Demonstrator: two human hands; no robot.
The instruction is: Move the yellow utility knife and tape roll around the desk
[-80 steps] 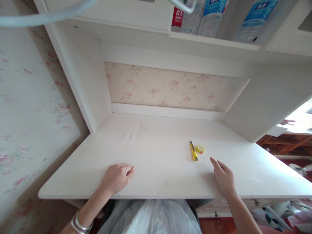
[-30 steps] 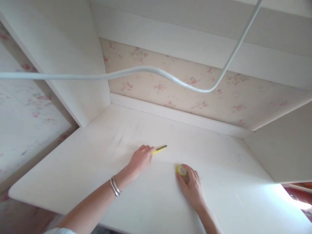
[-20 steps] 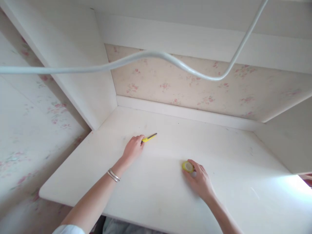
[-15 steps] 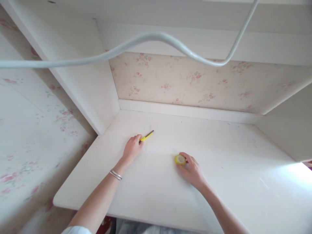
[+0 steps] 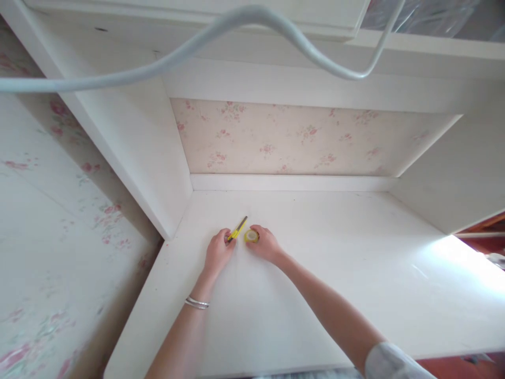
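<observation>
Between the thumb and fingers of my left hand (image 5: 219, 253) is a yellow and dark utility knife (image 5: 238, 229), its far end pointing away and to the right. My right hand (image 5: 265, 244) is closed around a small roll of yellow tape (image 5: 251, 236), with the pale core facing up. Both hands are low over the white desktop (image 5: 315, 295), close together left of its middle. A narrow gap separates the knife from the tape roll. Two silver bangles (image 5: 197, 303) circle my left wrist.
A white cable (image 5: 252, 16) hangs across the top of the view. Behind the desktop runs a low white ledge (image 5: 292, 182) below floral wallpaper (image 5: 276, 139). White panels (image 5: 130, 142) enclose the left side, and another panel (image 5: 453, 173) stands at the right.
My right hand has carried the tape roll left, up beside the knife. My left hand stays nearly in place, with the knife turned a little steeper. The camera view has shifted.
</observation>
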